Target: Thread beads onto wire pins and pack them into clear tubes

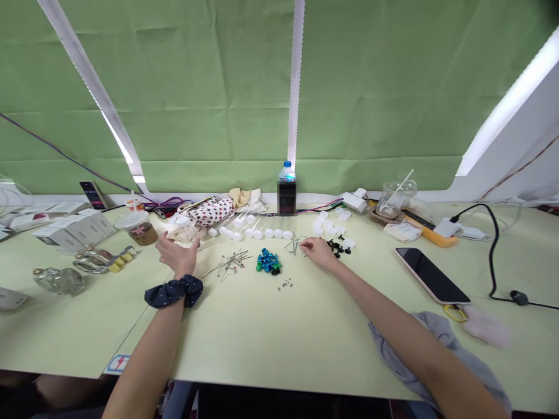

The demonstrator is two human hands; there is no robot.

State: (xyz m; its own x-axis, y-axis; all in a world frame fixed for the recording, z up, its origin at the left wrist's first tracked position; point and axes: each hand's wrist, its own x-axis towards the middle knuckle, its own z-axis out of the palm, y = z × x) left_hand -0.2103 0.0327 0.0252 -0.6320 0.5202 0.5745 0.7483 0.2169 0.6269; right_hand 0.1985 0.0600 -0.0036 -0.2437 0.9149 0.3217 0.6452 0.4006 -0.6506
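Observation:
My left hand, a dark dotted scrunchie on its wrist, has its fingers apart beside a crumpled cream cloth and holds nothing that I can see. My right hand pinches at the edge of a small group of thin metal wires. Between the hands lie a pile of bent metal wires, a heap of shiny blue and green small parts and several tiny metal bits. Black small parts lie just past my right hand.
Clear tubes with white caps line the back, near a bottle. More white caps lie right of it. At left stand an iced drink cup, glass bottles and white boxes; at right, a phone and black cable.

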